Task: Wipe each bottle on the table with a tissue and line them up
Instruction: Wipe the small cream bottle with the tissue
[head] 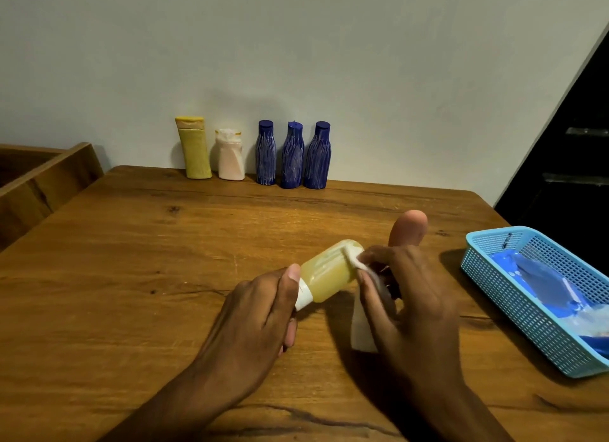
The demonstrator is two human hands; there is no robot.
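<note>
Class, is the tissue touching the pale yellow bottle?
Touching: the head view shows the tissue pressed by the right hand onto the pale yellow bottle.

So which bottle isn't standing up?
The pale yellow bottle, held tilted between the left hand and right hand. The five by the wall stand upright.

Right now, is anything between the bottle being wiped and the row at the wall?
Nothing visible blocks it. The yellow bottle is held over bare table; the peach bottle stands off to the right, and the row's right end beside the blue bottles is free.
</note>
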